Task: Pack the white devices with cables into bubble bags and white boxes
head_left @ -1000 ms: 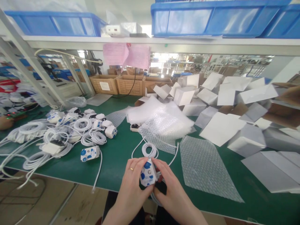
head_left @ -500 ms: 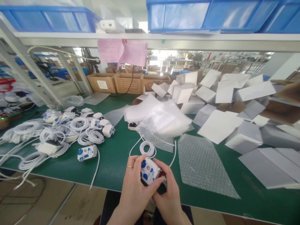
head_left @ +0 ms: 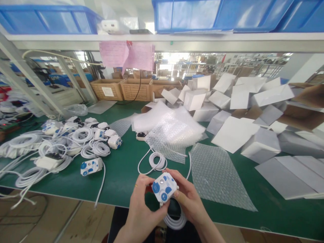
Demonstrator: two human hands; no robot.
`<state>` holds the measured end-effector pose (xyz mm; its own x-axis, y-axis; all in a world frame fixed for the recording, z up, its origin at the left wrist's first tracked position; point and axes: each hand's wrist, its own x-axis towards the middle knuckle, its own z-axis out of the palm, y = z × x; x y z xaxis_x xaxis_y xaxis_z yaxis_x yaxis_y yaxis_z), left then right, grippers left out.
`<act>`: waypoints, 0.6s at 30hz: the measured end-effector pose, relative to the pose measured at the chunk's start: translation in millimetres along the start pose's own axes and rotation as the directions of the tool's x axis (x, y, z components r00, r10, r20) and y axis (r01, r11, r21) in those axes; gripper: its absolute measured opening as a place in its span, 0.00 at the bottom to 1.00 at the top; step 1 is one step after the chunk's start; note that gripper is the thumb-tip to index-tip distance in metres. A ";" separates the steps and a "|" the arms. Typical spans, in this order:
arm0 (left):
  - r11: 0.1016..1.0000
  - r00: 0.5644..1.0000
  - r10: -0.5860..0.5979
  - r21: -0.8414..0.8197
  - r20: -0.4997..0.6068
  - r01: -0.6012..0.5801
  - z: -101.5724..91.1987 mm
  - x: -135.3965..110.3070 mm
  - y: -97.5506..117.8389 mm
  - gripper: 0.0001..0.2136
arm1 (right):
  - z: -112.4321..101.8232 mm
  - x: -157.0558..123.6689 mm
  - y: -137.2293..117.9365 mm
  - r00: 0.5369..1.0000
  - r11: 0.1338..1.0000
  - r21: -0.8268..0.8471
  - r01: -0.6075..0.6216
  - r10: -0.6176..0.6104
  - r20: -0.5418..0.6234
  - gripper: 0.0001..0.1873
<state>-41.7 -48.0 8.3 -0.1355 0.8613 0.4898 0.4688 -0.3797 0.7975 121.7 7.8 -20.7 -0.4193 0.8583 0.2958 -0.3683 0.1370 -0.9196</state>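
Note:
Both hands hold a small white boxy device with blue round patches (head_left: 165, 186) above the table's front edge. My left hand (head_left: 142, 202) grips its left side, thumb at the lower edge. My right hand (head_left: 189, 195) closes on its right side. A coil of white cable (head_left: 176, 222) hangs just below the device, between the hands. Beyond the hands, another coil of white cable (head_left: 157, 161) lies on the green table. To the left sits a similar blue-spotted device (head_left: 91, 166) with a short cable end. A bubble wrap sheet (head_left: 220, 177) lies flat to the right.
Several more devices with coiled cables (head_left: 83, 135) crowd the left side. A stack of bubble wrap pieces (head_left: 174, 125) lies mid-table. White cartons (head_left: 263, 145) pile up at right. Brown cardboard boxes (head_left: 135, 90) line the back. Overhead, a shelf (head_left: 177, 43) carries blue bins (head_left: 189, 15).
The held device has turned so its blue-patched face points more upward, and it has moved slightly right. The cable coil below it now shows. My right hand has shifted its hold.

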 end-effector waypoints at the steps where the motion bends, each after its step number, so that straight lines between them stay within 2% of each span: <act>1: 1.000 1.000 0.019 -0.019 0.002 -0.019 0.0 -1.1 1.8 0.17 | -3.8 1.9 -2.3 0.999 0.999 0.038 -0.032 0.031 0.019 0.28; 3: 0.995 0.999 0.045 -0.093 0.009 -0.044 -1.8 -1.5 5.5 0.16 | -12.3 6.5 -9.7 0.996 0.997 0.036 -0.064 0.062 0.062 0.28; 6: 0.991 0.998 0.039 -0.124 -0.041 -0.043 -2.7 -1.8 6.5 0.16 | -16.6 9.2 -22.9 0.997 0.986 -0.164 0.030 -0.017 0.082 0.27; 7: 0.996 0.996 0.037 -0.077 -0.087 -0.044 -1.3 -2.8 5.0 0.16 | -13.8 7.9 -25.8 0.995 0.971 -0.233 0.056 -0.036 0.091 0.28; 9: 0.995 0.982 0.062 0.083 -0.178 -0.047 4.5 -6.8 -0.7 0.16 | -2.3 2.4 -26.9 0.995 0.945 -0.322 0.061 -0.032 0.094 0.35; 11: 0.968 0.963 0.126 0.241 -0.237 -0.068 12.3 -12.4 -8.3 0.15 | 11.7 -4.5 -21.8 0.999 0.917 -0.397 0.041 -0.028 0.037 0.41; 14: 0.934 0.959 0.204 0.331 -0.197 -0.131 20.9 -20.9 -17.5 0.14 | 22.8 -11.1 -10.9 0.994 0.887 -0.462 0.028 -0.074 -0.081 0.39; 16: 0.940 0.972 0.197 0.307 -0.126 -0.150 21.5 -24.7 -20.3 0.20 | 20.2 -11.6 -8.5 0.997 0.905 -0.425 0.022 -0.053 -0.061 0.36; 18: 0.956 0.988 0.145 0.267 -0.061 -0.124 18.7 -26.1 -21.3 0.28 | 12.8 -10.1 -11.4 0.999 0.916 -0.398 0.037 -0.030 0.022 0.37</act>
<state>-31.9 -56.1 -28.1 -0.1194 0.7746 0.6210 0.6979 -0.3794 0.6074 119.5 -8.7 -9.9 -0.4261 0.8426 0.3292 -0.0223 0.3541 -0.9350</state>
